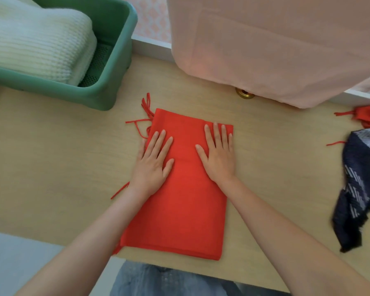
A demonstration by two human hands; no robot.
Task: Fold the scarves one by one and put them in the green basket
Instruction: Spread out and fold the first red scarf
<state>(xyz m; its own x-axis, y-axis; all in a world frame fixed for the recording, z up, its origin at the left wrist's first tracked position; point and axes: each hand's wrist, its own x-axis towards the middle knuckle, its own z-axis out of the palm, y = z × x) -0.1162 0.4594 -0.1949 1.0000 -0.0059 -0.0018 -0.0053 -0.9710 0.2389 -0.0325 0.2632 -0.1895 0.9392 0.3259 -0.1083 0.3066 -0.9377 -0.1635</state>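
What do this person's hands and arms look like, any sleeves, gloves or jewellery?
The left hand and right hand are bare: no gloves, rings, watch or bracelet show. Both forearms are uncovered to the picture's edge, so no sleeve is in view. The fingernails look short and unpainted.

Soft, even light falls on the wooden table (62, 157), leaving only faint shadows beneath the green basket (107, 92). A warm glow shows through the pink cloth (201, 67). The red scarf (184, 199) is saturated nearly flat. Wide-angle distortion bends the frame's edges, where the dark patterned scarf (355, 189) blurs.
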